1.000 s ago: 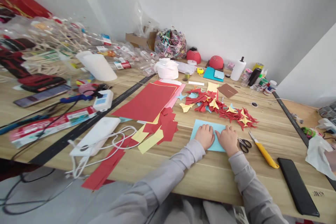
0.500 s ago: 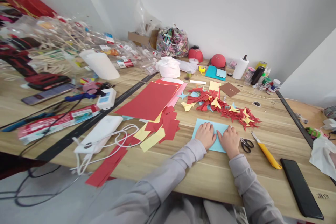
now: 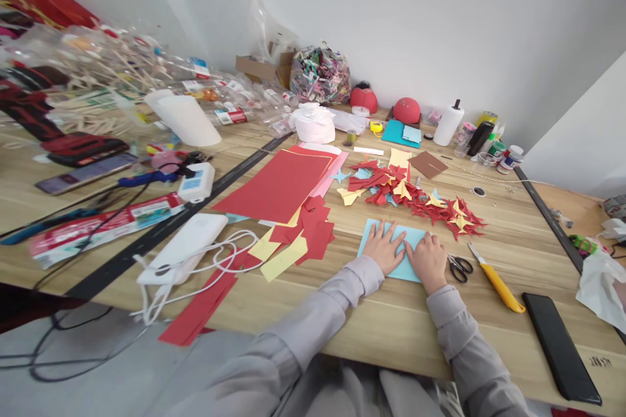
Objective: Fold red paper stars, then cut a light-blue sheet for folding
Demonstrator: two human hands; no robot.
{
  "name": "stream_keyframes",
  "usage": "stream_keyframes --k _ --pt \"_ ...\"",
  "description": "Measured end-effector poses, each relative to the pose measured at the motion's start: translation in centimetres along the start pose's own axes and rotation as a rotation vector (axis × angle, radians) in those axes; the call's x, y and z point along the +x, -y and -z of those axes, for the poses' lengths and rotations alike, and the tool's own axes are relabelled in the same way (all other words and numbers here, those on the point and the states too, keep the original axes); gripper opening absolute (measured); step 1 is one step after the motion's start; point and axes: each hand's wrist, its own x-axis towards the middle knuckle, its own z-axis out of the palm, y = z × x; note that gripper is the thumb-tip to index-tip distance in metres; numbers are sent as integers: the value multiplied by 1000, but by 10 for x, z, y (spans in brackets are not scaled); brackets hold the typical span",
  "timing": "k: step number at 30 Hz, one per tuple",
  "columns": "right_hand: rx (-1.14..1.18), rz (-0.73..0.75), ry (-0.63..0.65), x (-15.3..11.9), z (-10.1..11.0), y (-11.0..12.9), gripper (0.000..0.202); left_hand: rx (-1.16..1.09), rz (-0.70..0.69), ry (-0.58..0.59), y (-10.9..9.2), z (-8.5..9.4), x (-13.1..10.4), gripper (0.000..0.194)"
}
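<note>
- Pressing down, I have my left hand [image 3: 384, 249] flat on the light blue paper [image 3: 408, 238], its fingers [image 3: 375, 231] spread apart.
- My right hand [image 3: 430, 259] sits just beside it on the same sheet, fingers [image 3: 424, 239] curled together against the paper and clamped on nothing.
- The blue sheet lies flat on the worktop [image 3: 391, 326], under both sets of fingers.
- Just right of my right fingers lie the scissors [image 3: 460, 267], then a yellow utility knife [image 3: 493, 278], and further right a black phone [image 3: 560, 346].
- Left of my left fingers I see loose red and yellow paper pieces [image 3: 300, 241].
- Just beyond the fingers spreads a heap of folded red, yellow and blue paper shapes [image 3: 415, 199].
- Further left and beyond lies a large red sheet [image 3: 276, 186].
</note>
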Motion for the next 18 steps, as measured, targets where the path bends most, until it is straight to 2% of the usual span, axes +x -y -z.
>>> stream_keyframes --k 13,16,18 --pt "38 -22 3 4 7 3 56 -19 21 23 0 -1 1 51" --pt "108 70 -20 2 4 9 58 -31 21 54 0 1 1 51" --pt "154 131 20 -1 -2 14 61 -34 21 73 0 2 2 51"
